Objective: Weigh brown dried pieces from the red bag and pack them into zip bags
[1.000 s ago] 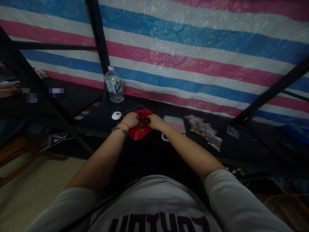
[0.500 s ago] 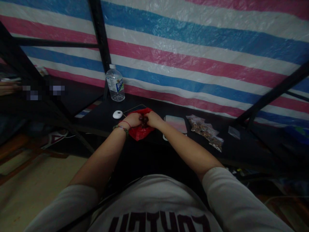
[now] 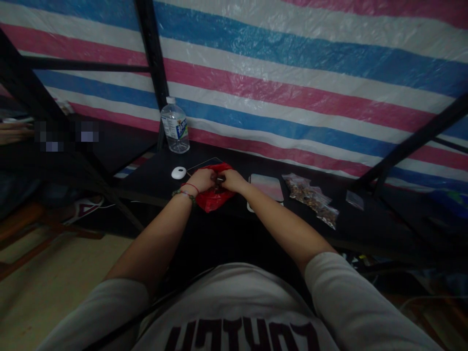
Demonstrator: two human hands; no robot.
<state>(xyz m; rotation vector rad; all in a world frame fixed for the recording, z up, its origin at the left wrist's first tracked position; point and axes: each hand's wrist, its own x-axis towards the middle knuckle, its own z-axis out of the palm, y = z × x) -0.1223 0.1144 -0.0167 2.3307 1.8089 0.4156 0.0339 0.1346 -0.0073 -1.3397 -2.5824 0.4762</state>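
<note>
A red plastic bag [image 3: 211, 202] lies crumpled at the front edge of the black table. Over it, my left hand [image 3: 203, 179], with a beaded bracelet and a red cord at the wrist, meets my right hand [image 3: 233, 180]. The fingers of both are closed on a small dark brown glossy thing [image 3: 218, 179], too dim to name and partly covered by the fingertips. Just left of my left hand sits a white computer mouse [image 3: 179, 172]. A flat dark panel with a thin pale edge [image 3: 214, 161] shows behind the bag.
A clear plastic bottle [image 3: 176, 127] stands at the back left, beside a black metal post [image 3: 155, 73]. Right of my hands lie a pale pink tablet-like slab [image 3: 266, 187], several zip bags of brown bits [image 3: 310, 199] and a small clear bag [image 3: 354, 200]. Another person's hand [image 3: 14, 132] is far left.
Both hands stay over the red bag. The dark brown thing between my fingers has turned slightly and its highlight looks different. The rest looks the same.
</note>
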